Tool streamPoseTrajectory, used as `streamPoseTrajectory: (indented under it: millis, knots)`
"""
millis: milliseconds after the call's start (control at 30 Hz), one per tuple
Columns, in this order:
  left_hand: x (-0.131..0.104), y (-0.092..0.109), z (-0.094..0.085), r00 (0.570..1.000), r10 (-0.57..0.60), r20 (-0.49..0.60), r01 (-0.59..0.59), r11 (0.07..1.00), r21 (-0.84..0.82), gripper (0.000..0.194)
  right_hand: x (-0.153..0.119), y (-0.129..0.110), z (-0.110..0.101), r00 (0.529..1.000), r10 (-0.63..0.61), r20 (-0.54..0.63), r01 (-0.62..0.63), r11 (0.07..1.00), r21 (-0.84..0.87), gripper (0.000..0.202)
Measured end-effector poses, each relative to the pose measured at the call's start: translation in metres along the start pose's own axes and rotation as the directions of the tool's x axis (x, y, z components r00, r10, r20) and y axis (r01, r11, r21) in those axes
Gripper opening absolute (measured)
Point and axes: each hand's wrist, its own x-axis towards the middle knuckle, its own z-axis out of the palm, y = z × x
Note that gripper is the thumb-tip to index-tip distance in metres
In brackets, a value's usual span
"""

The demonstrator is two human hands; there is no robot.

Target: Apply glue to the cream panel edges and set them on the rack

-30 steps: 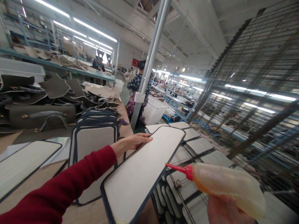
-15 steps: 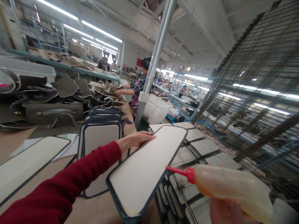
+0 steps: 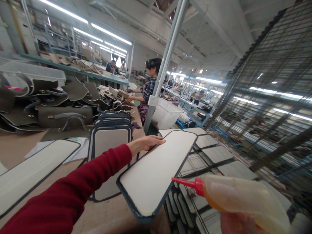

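My left hand (image 3: 149, 142) grips the upper left edge of a cream panel with a dark border (image 3: 158, 172), thumb on its face and the other fingers hidden beneath. The panel is tilted above the bench. At the lower right, my right hand (image 3: 240, 221) is wrapped round a translucent squeeze bottle (image 3: 243, 196) holding amber liquid. The bottle's red nozzle (image 3: 186, 182) points left, its tip at the panel's right edge. A shiny line runs along parts of the panel's border.
Stacked bordered panels (image 3: 112, 139) stand left of the held one; another panel (image 3: 39, 175) lies further left. Dark bag pieces (image 3: 65, 116) crowd behind. More panels (image 3: 216, 152) rest on a wire rack at right. A metal post (image 3: 161, 74) rises ahead, near a person (image 3: 149, 87).
The whole view has shifted, with the scene slightly further right. The nozzle tip has moved a little down along the panel's right edge. Both hands keep their hold.
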Motion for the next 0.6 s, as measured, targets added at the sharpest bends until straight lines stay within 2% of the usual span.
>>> streamPoseTrajectory:
  millis: [200,367,600]
  knots:
    - [-0.005,0.006,0.004,0.998,-0.021,-0.058,0.021,1.000,0.002,0.041,-0.011,-0.016,0.011,0.989,0.133,-0.066,-0.135,0.990,-0.026,0.031]
    - [-0.009,0.011,0.008,0.996,-0.026,-0.083,0.027,1.000,0.007,0.034,-0.012,-0.029,0.018,0.994,0.081,-0.076,-0.084,0.996,-0.039,0.032]
    - [-0.005,0.010,0.004,0.996,-0.023,-0.085,0.023,1.000,-0.004,0.027,-0.019,-0.024,0.026,0.998,-0.051,-0.032,0.047,0.993,-0.105,0.035]
